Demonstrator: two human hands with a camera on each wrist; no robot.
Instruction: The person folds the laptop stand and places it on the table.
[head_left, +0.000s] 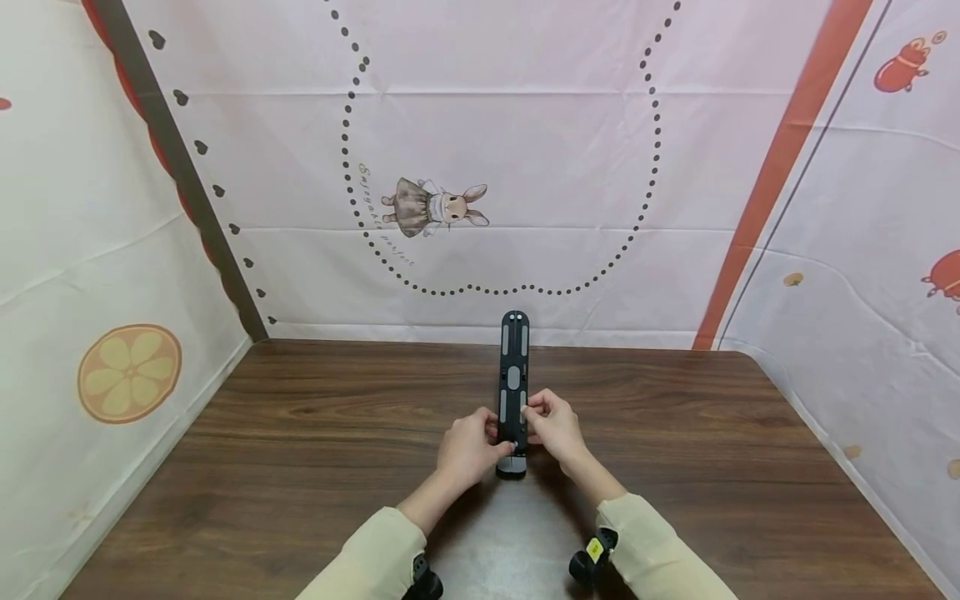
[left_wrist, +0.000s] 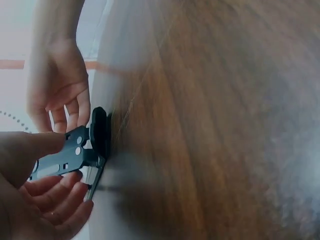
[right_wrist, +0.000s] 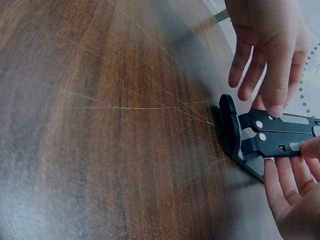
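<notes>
A black folding laptop stand (head_left: 513, 379) with grey pads along its bars lies lengthwise between my hands, its bars folded close together. My left hand (head_left: 467, 450) grips its near left edge, thumb on top and fingers underneath. Opposite, my right hand (head_left: 557, 427) pinches the right edge the same way, a little farther up. In the left wrist view the stand's upper bars (left_wrist: 65, 152) stand raised from a lower part near the table. The right wrist view shows the curved front lip (right_wrist: 229, 117) and two round rivets at the hinged end.
The brown wood-grain table (head_left: 337, 400) spreads around the stand. A printed cloth (head_left: 570, 167) hangs behind it, with more cloth along the left and right sides. Black wrist cameras (head_left: 588, 560) sit at both cream sleeves.
</notes>
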